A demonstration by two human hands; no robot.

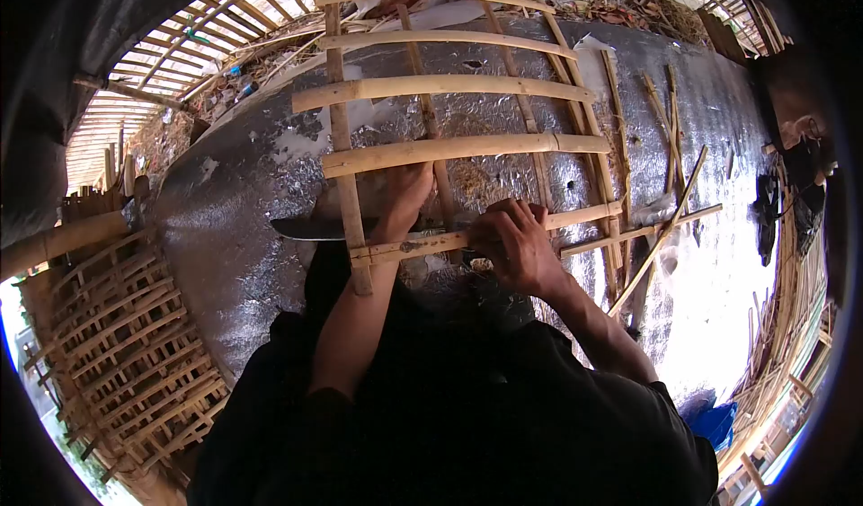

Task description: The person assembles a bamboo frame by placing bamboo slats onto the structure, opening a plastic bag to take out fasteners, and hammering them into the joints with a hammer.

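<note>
A lattice of split bamboo slats (pixel 467 146) lies across thinner crosswise strips in front of me. My left hand (pixel 411 190) reaches beneath it, its fingers curled against an upright strip (pixel 444 191); the slat above partly hides them. My right hand (pixel 514 244) is closed around the nearest slat (pixel 584 216), right of its middle. A dark, pointed blade (pixel 310 228) shows left of my left forearm, passing behind the lattice's left strip (pixel 346 182). Its handle is hidden, and whether it is held cannot be seen.
A shiny, worn silver sheet (pixel 225 245) spreads under the work. Loose bamboo sticks (pixel 670 223) lie to the right. A woven bamboo panel (pixel 126 353) stands at the left, and a slatted fence (pixel 193 43) is behind. Blue plastic (pixel 715 423) lies at lower right.
</note>
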